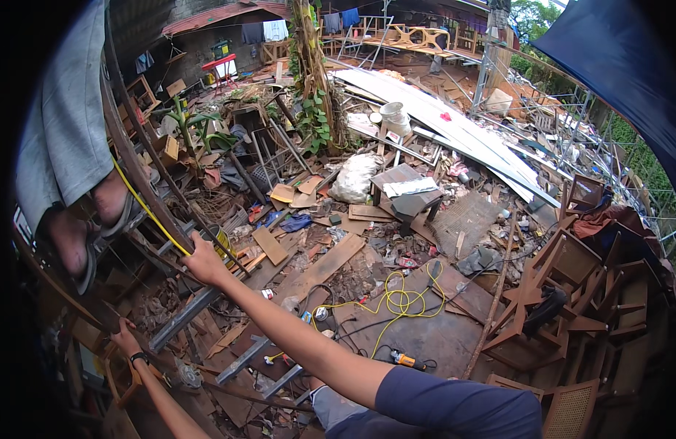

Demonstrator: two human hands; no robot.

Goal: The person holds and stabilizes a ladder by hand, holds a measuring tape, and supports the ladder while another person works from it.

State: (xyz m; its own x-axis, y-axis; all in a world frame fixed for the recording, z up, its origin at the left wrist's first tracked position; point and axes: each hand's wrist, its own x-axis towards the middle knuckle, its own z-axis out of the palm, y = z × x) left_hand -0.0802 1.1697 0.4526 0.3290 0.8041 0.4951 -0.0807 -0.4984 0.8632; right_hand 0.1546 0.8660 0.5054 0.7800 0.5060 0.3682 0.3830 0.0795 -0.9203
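Right hand (204, 260) grips a ladder rung (178, 238); left hand (125, 338) clasps a lower rail (96, 314). Above them, another person's sandalled feet (96, 219); below, yellow cable (396, 300) and scattered planks (319, 269).

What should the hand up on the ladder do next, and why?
Probably keep the right hand gripping the ladder rail beside the yellow cord. Another person's sandalled feet stand just above, the ground lies far below, and the left hand grips lower down.

The dirt ground (455, 219) carries wood planks (319, 271), a coiled yellow cord (400, 300) and, seemingly, a white sack (352, 179).
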